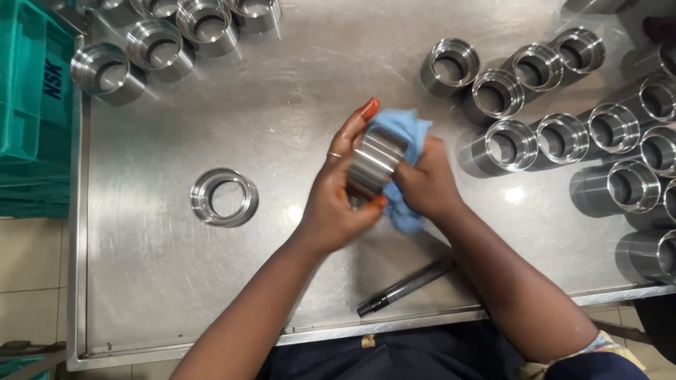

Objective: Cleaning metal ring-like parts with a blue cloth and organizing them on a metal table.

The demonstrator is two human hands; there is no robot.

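Observation:
My left hand (338, 190) grips a shiny steel ring-shaped sleeve (373, 162) above the middle of the metal table (296, 98). Its fingers wrap round the sleeve's outer wall. My right hand (426, 183) holds a blue cloth (408, 134) pressed against the sleeve's right side and partly behind it. Both hands touch the sleeve, which is lifted off the table. The cloth's lower end (403, 214) hangs out under my right palm.
One steel ring (224, 197) lies flat to the left of my hands. Several steel sleeves (556, 137) stand at the right, several more at the top left (162, 42). A dark pen-like tool (408, 285) lies near the front edge. A green crate (28, 84) sits off the left side.

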